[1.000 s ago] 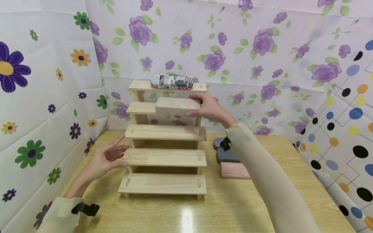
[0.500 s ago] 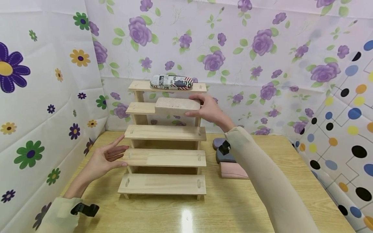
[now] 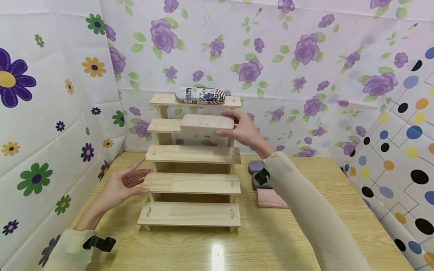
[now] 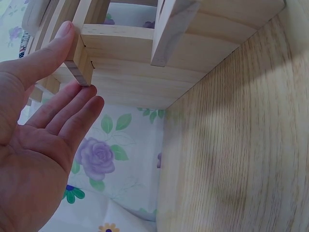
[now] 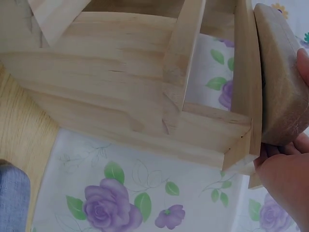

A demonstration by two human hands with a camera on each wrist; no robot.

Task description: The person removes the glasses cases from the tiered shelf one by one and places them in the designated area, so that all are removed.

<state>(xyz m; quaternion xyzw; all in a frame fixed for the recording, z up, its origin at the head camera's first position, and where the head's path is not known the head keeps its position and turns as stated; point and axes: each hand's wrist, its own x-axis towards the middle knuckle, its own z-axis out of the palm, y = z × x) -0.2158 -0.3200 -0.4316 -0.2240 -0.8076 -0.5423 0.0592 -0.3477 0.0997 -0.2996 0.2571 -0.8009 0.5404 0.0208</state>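
Observation:
My right hand [image 3: 249, 130] grips the right end of a beige glasses case [image 3: 207, 123], thumb in front and fingers behind. The case lies lengthwise over the right part of the second shelf from the top of a stepped wooden rack [image 3: 193, 214]. In the right wrist view the brown-looking case [image 5: 282, 77] is close against the shelf board. At the rack's left side my left hand [image 3: 118, 184] has its fingers nearly straight, fingertips right at a lower shelf's end. The left wrist view shows the thumb [image 4: 53, 50] along that board's edge.
A newspaper-print glasses case [image 3: 200, 95] lies on the top shelf. Right of the rack, purple [image 3: 255, 166], dark grey [image 3: 260, 181] and pink [image 3: 271, 198] cases sit on the wooden table [image 3: 271, 244], partly hidden by my right sleeve. Flower-print cloth hangs behind.
Both hands and the beige glasses case hold nearly the same place. My right wrist has shifted very slightly.

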